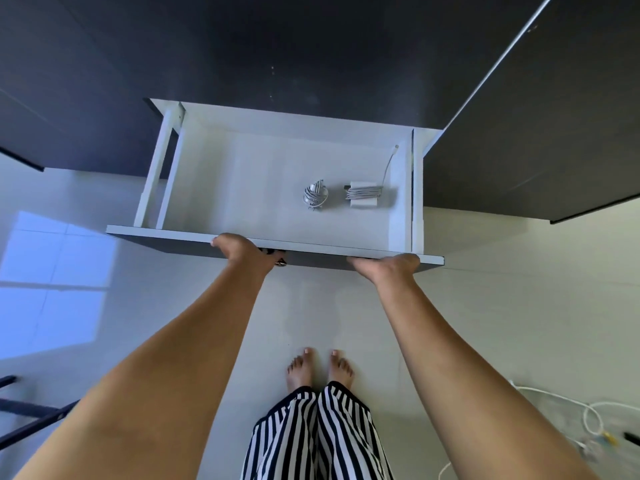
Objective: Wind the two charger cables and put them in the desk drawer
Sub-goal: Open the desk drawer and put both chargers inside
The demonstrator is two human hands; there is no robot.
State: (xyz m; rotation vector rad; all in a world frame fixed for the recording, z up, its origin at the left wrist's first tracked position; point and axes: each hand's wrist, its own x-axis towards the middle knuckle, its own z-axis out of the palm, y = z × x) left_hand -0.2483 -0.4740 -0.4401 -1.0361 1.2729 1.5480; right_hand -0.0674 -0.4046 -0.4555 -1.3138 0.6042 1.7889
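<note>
pale floor tiles (485,306) below, dark desk top (311,46) above, and between them the white desk drawer (242,168) stands pulled well out toward the person.

both hands are on its dark front panel (322,259). left hand (239,252) sits left of the panel's middle, its fingers curled over the front and out of sight, thumb lying along the top edge. right hand (384,263) is near the panel's right end, set much the same way. whether the fingers are hooked under the panel or just pressed flat on its face, i cannot tell from this angle, but neither hand carries anything.

out from the hands now, straight ahead and into the drawer: both chargers are already on the drawer floor, right of centre, so they lie closer to the right hand. round wound charger (315,195) sits just beside the block charger (367,195), apart, not touching. that block has its cable wrapped across it, and one loose tail of white cable (389,166) runs up along the right wall (398,188), plug end leaning near the back corner.

so winding and stowing look done, and what remains, by my reading, is the push. drawer's long axis runs side to side, travel is directly away from the body, and two hands spread along the panel should keep it square on the runners. watch that loose tail near the wall as it goes in.
</note>
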